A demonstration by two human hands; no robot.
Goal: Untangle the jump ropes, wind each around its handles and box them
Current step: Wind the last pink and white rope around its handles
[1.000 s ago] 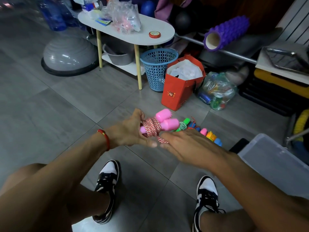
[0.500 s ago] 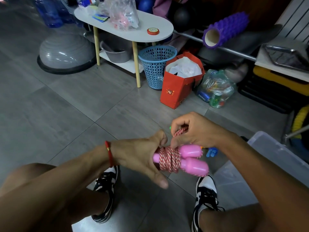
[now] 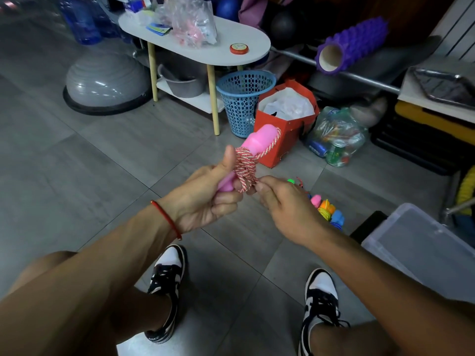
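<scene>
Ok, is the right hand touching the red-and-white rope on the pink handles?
Touching. The head view shows the right hand pinching the rope at its fingertips, while the left hand grips the pink handles.

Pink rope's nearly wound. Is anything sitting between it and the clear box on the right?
Nothing visible blocks the way. The pink-handled rope is held up in the left hand and right hand; the clear box lies lower right. The other wound ropes lie on the floor between, well below a carried path.

pink handles (image 3: 259,138): lying sideways → tilted up | right hand (image 3: 285,204): atop coil → pinching rope below
</scene>
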